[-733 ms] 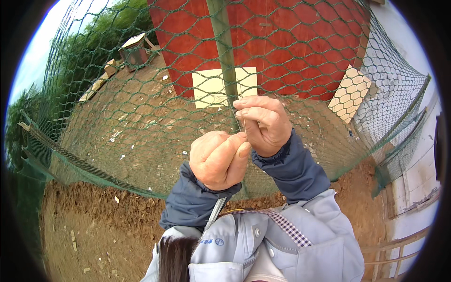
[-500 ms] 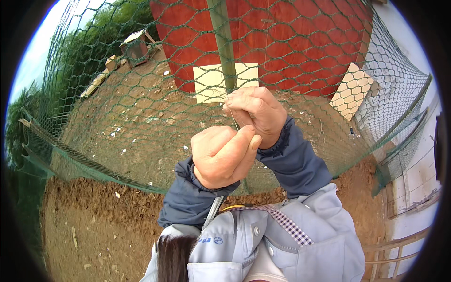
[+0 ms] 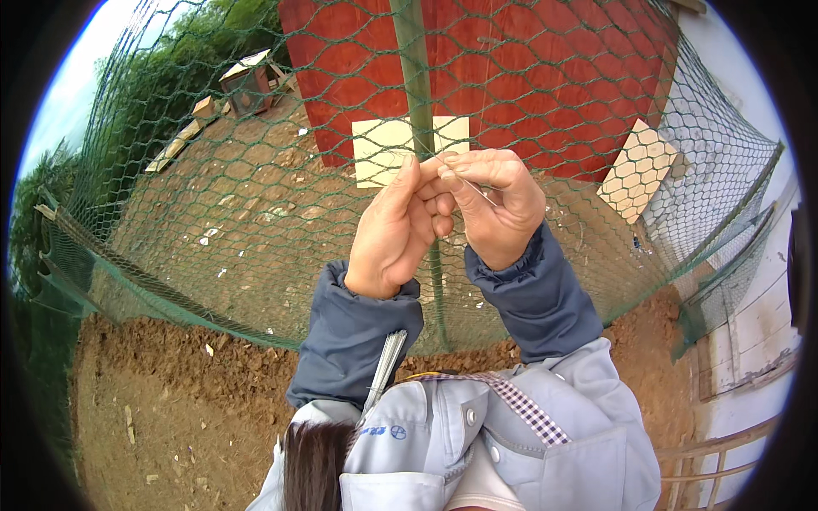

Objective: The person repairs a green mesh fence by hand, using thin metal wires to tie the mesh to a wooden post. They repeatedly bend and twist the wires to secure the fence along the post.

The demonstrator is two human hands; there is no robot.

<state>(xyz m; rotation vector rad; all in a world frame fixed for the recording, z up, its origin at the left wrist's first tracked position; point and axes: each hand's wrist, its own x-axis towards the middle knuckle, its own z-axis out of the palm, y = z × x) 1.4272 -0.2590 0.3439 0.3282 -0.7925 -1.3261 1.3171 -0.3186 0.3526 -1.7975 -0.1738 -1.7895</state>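
A green post [image 3: 415,77] stands upright in front of me, with green netting [image 3: 341,226] stretched across it. Close by the post, my right hand [image 3: 503,204] pinches a thin, pale wire [image 3: 480,194] between thumb and fingers. My left hand [image 3: 394,230] is beside it, thumb raised and fingers curled inward at the post. Its fingertips meet those of the right hand; whatever they grip is hidden. A bundle of straight, silvery wires [image 3: 388,364] sticks up at my chest, beside the left sleeve.
Behind the net are a red panel wall [image 3: 545,85], a pale board [image 3: 379,153] and a tan board [image 3: 639,170] leaning at the right. Loose brown soil [image 3: 187,375] lies along the net's lower edge. A white wall [image 3: 750,332] bounds the right side.
My left hand has risen and turned, its thumb now pointing up by the post. The right hand has shifted slightly right and down, with the wire now in its pinch.
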